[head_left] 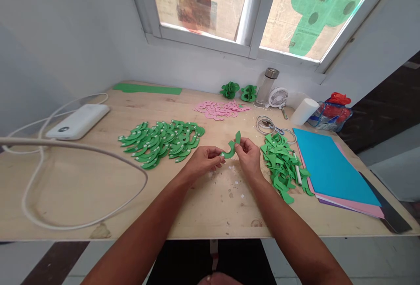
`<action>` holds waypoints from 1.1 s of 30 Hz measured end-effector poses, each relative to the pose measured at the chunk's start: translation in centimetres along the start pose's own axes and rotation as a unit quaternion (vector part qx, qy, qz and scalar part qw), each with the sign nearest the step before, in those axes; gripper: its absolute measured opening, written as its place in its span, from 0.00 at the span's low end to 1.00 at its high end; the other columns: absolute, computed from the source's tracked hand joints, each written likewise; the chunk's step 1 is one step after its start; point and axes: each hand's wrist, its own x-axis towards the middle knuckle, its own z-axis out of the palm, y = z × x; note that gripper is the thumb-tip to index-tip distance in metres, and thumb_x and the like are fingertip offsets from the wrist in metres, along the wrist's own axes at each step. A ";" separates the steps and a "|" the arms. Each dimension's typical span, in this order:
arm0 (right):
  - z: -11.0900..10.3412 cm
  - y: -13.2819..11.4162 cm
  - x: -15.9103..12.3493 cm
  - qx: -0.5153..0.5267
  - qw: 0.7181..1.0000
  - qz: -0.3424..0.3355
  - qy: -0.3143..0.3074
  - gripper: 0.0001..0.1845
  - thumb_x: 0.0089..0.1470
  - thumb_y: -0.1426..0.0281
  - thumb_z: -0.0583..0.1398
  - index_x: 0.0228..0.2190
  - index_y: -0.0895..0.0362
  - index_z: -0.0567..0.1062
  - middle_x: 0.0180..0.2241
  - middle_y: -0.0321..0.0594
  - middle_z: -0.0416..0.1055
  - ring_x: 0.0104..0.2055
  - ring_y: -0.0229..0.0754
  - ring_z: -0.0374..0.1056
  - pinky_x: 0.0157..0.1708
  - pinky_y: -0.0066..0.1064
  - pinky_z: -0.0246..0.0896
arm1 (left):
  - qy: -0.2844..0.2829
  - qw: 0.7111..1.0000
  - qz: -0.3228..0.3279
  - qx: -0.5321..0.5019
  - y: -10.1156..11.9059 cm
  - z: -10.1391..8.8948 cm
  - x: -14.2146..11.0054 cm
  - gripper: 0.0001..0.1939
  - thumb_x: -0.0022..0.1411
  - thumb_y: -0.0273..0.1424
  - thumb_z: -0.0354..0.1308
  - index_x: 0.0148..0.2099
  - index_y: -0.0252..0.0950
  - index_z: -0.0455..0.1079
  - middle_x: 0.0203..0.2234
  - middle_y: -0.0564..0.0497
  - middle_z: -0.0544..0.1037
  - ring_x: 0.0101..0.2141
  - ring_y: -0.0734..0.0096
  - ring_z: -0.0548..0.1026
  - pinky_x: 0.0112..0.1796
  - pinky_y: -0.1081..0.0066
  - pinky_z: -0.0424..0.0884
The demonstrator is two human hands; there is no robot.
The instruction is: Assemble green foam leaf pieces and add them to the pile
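Observation:
A curved green cutout (229,153), of foam or paper, is held between my two hands above the table. My left hand (206,161) pinches its left end, where a small white patch shows. My right hand (248,156) grips the cutout near its other end, and a pointed green tip rises above the fingers. To the left lies a spread of similar green curved pieces (160,140), many with small white patches. Close to my right hand is a heap of green scraps (280,162) with a white pen (298,175) on it.
Behind are pink cutouts (221,109), green folded shapes (229,90), a glass bottle (266,86), a small fan (278,98) and tape rolls (265,124). Blue sheets (334,167) lie right. A white power bank (78,121) and a looping cable (98,145) occupy the left.

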 end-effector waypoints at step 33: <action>0.5 0.0 -0.5 0.025 0.995 0.039 -0.084 0.08 0.43 0.67 0.58 0.28 0.58 0.71 0.22 0.33 0.66 0.24 0.35 0.60 0.22 0.26 0.52 | 0.037 0.998 0.030 -0.028 -0.3 -0.3 0.4 0.12 0.48 0.37 0.59 0.27 0.31 0.72 0.21 0.46 0.77 0.22 0.72 0.71 0.24 0.74 0.67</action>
